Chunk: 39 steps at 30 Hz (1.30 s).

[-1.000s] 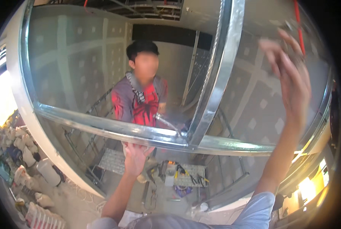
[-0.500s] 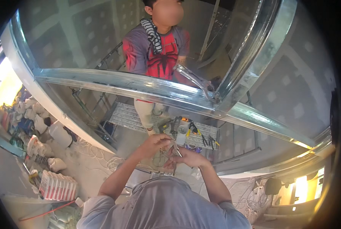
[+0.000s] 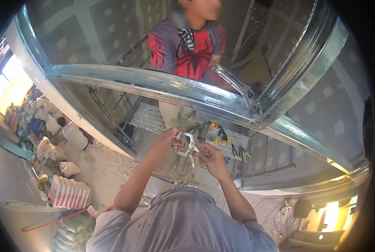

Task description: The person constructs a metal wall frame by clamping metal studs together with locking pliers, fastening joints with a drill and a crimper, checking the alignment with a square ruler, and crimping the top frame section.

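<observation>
My left hand (image 3: 165,142) is closed on the curved jaw end of silver locking C-clamp pliers (image 3: 189,140), below the horizontal metal channel (image 3: 154,83). Near the lower end of this tool, my right hand (image 3: 209,156) grips it with bent fingers. A second silver clamp (image 3: 238,84) sits at the joint of that channel and the upright channel (image 3: 300,71), its handles angled up toward a person (image 3: 183,54) in a red and grey shirt on the far side.
A scaffold plank (image 3: 149,113) below holds several tools (image 3: 227,143). On the left lie sacks and bags (image 3: 52,124), a stack of white containers (image 3: 69,191) and loose cables (image 3: 105,155). Plasterboard walls (image 3: 330,122) surround the frame; bright openings (image 3: 9,80) show at both sides.
My right hand has come down from high at the right to meet my left, which left the channel; both now hold clamp pliers. The view has tilted downward.
</observation>
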Available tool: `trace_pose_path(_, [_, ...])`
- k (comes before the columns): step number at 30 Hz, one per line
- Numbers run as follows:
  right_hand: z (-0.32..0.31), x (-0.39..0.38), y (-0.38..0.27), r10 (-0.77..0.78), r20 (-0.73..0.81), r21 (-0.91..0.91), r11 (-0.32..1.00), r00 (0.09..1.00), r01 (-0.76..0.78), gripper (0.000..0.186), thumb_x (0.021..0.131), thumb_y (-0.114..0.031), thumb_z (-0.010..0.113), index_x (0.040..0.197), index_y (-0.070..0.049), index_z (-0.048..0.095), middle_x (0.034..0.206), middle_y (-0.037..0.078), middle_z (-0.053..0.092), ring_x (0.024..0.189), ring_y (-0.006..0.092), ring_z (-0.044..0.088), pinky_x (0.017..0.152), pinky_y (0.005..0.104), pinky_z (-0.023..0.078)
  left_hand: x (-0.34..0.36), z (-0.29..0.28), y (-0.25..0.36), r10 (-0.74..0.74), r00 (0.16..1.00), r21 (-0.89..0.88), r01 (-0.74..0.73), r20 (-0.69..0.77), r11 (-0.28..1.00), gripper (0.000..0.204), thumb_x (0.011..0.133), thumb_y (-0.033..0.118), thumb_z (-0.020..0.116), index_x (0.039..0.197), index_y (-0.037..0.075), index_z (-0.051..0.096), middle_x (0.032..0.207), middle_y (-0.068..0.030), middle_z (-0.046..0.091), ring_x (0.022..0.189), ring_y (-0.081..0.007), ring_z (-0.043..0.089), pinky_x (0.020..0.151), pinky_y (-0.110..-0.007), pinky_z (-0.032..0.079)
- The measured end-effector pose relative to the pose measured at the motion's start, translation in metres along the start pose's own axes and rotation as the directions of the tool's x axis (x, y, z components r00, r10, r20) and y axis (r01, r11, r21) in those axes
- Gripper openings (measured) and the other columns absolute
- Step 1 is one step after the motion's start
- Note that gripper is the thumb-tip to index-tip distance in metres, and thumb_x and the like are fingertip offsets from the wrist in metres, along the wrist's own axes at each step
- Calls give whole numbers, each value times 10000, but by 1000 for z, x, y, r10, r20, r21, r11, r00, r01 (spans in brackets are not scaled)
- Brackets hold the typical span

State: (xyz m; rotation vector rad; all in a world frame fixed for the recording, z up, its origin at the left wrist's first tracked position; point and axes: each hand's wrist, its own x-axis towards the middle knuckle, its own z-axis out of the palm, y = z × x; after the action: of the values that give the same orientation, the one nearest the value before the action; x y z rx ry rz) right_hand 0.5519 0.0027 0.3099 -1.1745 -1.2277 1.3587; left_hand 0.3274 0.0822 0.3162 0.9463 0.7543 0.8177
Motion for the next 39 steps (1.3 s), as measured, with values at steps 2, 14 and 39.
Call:
trace_pose_path(2, [8, 5, 7, 8, -21, 49, 999, 1000, -7, 411, 959, -38, 697, 1361, -49, 614, 992, 26, 733, 751, 46, 601, 612, 223, 461, -5, -10, -12, -165, 981, -157, 179, 98, 971, 405, 1056, 328, 576, 1323, 23, 575, 1133, -59, 649, 1061, -136, 619, 847, -383, 541])
trace_pose_path(14, [40, 15, 5, -91, -101, -442, 896, 991, 38, 326, 899, -84, 758, 1209, -5, 695, 971, 103, 704, 812, 161, 671, 685, 300, 500, 4, 10, -78, -19, 975, -323, -55, -222, 945, 245, 967, 155, 700, 1157, 5, 664, 973, -28, 664, 868, -118, 607, 761, -307, 471])
trace_pose_path(39, [23, 28, 21, -393, 190, -731, 554, 899, 397, 166, 978, -137, 631, 1009, -2, 539, 957, 208, 624, 884, 429, 628, 776, 503, 511, 11, 1, -29, 195, 837, -232, -353, -510, 907, 258, 922, 67, 707, 1168, -9, 704, 1092, -60, 743, 768, -75, 606, 661, -224, 471])
